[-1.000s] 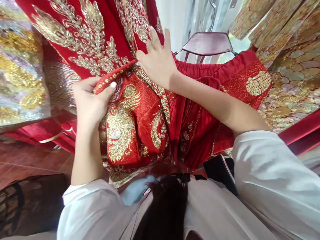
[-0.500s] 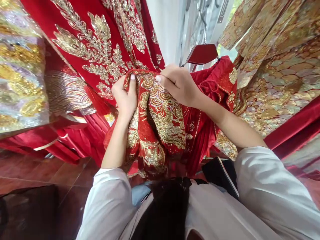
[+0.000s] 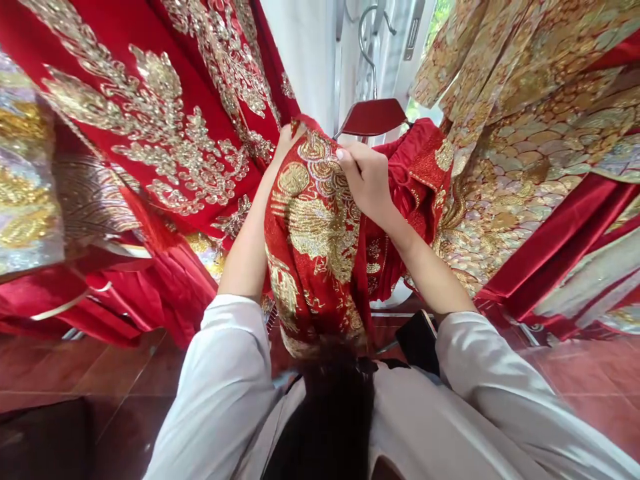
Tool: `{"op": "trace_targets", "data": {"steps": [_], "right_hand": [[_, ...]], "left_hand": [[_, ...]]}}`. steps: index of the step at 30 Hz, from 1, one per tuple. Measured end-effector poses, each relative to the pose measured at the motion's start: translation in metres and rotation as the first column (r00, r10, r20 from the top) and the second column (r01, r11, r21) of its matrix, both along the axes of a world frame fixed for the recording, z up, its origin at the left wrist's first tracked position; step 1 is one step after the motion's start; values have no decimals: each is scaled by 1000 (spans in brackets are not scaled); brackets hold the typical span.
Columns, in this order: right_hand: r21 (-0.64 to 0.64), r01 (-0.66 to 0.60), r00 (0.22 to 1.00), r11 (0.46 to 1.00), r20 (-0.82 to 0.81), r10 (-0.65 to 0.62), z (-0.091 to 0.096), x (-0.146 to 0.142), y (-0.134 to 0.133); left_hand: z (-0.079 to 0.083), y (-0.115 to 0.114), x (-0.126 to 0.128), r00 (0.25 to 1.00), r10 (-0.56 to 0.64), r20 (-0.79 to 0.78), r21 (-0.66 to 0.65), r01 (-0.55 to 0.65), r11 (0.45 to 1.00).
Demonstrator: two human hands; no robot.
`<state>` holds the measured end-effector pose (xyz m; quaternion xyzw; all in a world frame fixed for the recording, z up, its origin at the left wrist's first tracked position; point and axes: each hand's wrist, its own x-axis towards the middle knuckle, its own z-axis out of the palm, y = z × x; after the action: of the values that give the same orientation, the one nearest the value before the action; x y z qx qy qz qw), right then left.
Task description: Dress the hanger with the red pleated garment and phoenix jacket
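A red garment (image 3: pixel 313 253) with gold embroidery hangs folded in front of me, lifted up to a dark red hanger (image 3: pixel 373 117). My right hand (image 3: pixel 367 177) pinches the garment's upper edge just below the hanger, fingers closed on the cloth. My left hand (image 3: pixel 284 141) is mostly behind the top fold, gripping it from the left side. A red pleated skirt part (image 3: pixel 417 167) with a gold emblem hangs from the hanger at the right.
More embroidered garments hang close around: a red and gold one (image 3: pixel 165 113) at upper left, a silver-gold one (image 3: pixel 25 187) at far left, a gold scale-patterned one (image 3: pixel 530 147) at right. A white wall (image 3: pixel 307 47) lies behind. Reddish floor tiles (image 3: pixel 65 373) show below.
Both hands have moved together and upward with the garment, from spread apart to gripping its folded top edge just under the hanger. The view has tilted and shifted.
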<state>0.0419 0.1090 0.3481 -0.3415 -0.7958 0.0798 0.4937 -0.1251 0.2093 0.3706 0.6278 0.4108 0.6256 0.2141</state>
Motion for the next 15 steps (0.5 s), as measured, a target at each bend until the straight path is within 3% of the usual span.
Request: {"op": "trace_targets", "data": {"steps": [4,9,12,15], "right_hand": [[48,-14,997,999,-72,18,-11,8,19],[-23,-79,994,997,-78,77,-19,13,26],[-64,-113,992,991,-60,110,-11,11,22],[-47,-128,988,991,-88,124,-2,5,23]], "left_hand": [[28,6,17,986,-132,-106,-114,119,986],[29,-17,8,962,-254,-99,-193,232,953],[30,-34,1,937,-332,-106,-299,289,910],[40,-39,-3,939,-323,-121,-379,257,889]]}}
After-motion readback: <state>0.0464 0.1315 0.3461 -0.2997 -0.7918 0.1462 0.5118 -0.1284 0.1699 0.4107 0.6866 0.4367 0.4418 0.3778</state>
